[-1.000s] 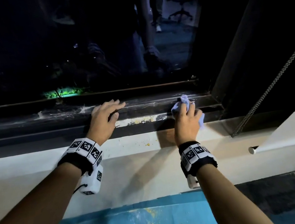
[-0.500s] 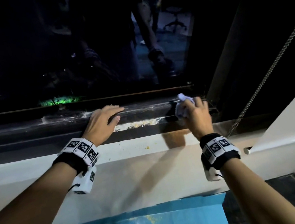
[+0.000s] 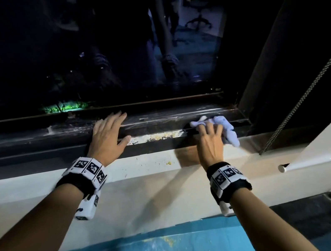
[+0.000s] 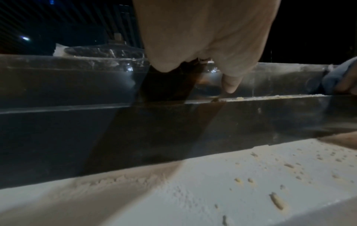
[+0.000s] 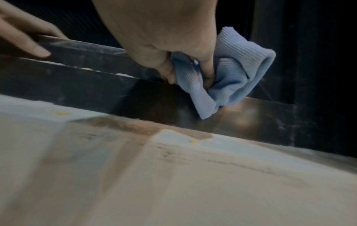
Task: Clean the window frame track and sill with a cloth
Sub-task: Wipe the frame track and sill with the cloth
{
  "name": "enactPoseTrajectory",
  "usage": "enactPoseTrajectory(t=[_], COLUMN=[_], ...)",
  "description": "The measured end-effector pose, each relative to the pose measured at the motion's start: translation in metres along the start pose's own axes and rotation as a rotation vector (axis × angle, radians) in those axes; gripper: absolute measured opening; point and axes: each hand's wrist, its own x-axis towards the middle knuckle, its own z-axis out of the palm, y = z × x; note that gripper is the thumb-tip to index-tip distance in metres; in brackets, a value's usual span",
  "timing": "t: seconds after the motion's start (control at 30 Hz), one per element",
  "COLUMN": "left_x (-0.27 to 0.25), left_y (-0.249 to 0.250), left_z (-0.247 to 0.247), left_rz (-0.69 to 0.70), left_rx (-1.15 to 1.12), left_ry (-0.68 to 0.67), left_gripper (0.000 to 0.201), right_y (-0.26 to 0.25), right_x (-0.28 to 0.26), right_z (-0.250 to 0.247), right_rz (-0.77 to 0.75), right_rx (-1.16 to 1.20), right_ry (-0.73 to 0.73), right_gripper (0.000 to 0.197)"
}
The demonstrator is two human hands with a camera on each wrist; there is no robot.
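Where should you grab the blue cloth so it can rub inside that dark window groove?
Probably best at its bunched middle, coming from above, as the right hand does now. The cloth is soft and crumpled, so pinching the wad between thumb and fingers makes a firm lump. That lump can press down into the narrow track, while the loose corner hangs free.

Head cam: high, looks forward and down over both forearms at the window track [image 3: 162, 135] and sill [image 3: 145, 166]. Left wrist cam: very close, low over the sill [image 4: 212, 183], faces the track [image 4: 173, 122] along the fingers. Right wrist cam: same low stance, tilted, further right. All three share the track; each wrist view catches the other hand at its edge.
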Motion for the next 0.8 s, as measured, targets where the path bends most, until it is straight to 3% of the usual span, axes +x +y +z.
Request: enactPoseTrajectory(t=[0.1, 0.27, 0.33, 0.43, 0.57, 0.7, 0.8], left_x=[0.0, 0.0, -0.001, -0.001, -0.002, -0.001, -0.002], left_y=[-0.001, -0.003, -0.002, -0.002, -0.001, 0.0, 0.002], left_z=[0.0, -0.002, -0.002, -0.001, -0.001, -0.002, -0.002], left_rz=[0.012, 0.009, 0.008, 0.015, 0.011, 0.005, 0.002], left_rx=[-0.002, -0.024, -0.026, -0.026, -0.026, -0.034, -0.027], left_ry=[0.002, -0.011, -0.014, -0.004, 0.009, 0.006, 0.007], left_gripper=[0.063, 0.062, 0.062, 0.062, 0.061, 0.061, 0.062], right_y=[-0.013, 0.032, 0.05, 0.058, 0.044, 0.01, -0.019], right_x=[-0.003, 0.004, 0.002, 0.006, 0.012, 0.013, 0.012], right_z=[0.003, -0.019, -0.017, -0.015, -0.01, -0.005, -0.006], right_rz=[-0.104, 0.033, 0.095, 0.222, 0.221, 0.151, 0.059], right_rx=[0.105, 0.356, 0.269, 0.22, 0.309, 0.113, 0.099], right_ry=[-0.009, 0.104, 0.159, 0.128, 0.119, 0.05, -0.04], right_gripper=[0.051, 0.043, 0.046, 0.04, 0.025, 0.036, 0.038])
